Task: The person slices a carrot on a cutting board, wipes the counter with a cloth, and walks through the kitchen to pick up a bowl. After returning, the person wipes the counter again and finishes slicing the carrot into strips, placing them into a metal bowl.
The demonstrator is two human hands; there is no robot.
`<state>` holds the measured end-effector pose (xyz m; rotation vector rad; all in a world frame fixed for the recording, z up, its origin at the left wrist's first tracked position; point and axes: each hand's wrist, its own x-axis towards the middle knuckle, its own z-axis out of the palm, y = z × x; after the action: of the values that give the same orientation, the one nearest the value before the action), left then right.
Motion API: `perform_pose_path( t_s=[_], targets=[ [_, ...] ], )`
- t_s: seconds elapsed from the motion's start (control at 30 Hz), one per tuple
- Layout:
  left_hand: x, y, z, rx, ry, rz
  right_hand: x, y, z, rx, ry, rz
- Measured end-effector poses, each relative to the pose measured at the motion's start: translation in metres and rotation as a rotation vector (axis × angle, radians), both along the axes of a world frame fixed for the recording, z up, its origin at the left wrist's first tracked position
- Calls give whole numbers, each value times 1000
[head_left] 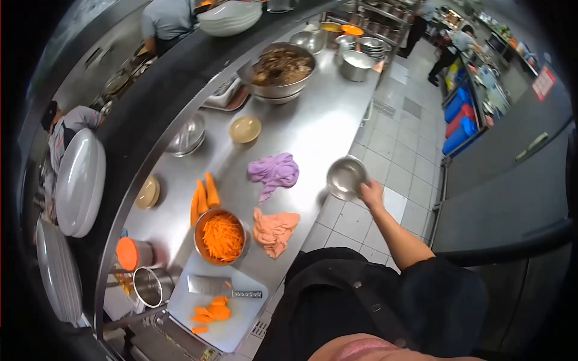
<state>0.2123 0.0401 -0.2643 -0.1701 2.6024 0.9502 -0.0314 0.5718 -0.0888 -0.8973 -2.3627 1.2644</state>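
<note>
My right hand (372, 194) is closed on the rim of a shiny metal bowl (347, 178), held out past the counter's edge, over the tiled floor. The bowl looks empty, its inside facing me. My left hand is out of view. On the counter, a metal bowl of shredded carrot (223, 239) stands beside whole peeled carrots (203, 195). A cleaver (208, 285) lies across the white cutting board (238, 334), with carrot pieces (214, 310) below it.
A purple cloth (274, 173) and an orange cloth (276, 232) lie on the steel counter (319, 132). Farther back stands a large bowl of brown food (280, 69). White plates (80, 183) line the left shelf. Other people work behind it and down the aisle.
</note>
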Motion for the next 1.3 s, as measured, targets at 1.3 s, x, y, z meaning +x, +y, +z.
perform_pose_path(
  t_s=[1.3],
  targets=[
    [-511,735,-95,-243,-848,-188,268,697,-170,-702,-178,-1338]
  ],
)
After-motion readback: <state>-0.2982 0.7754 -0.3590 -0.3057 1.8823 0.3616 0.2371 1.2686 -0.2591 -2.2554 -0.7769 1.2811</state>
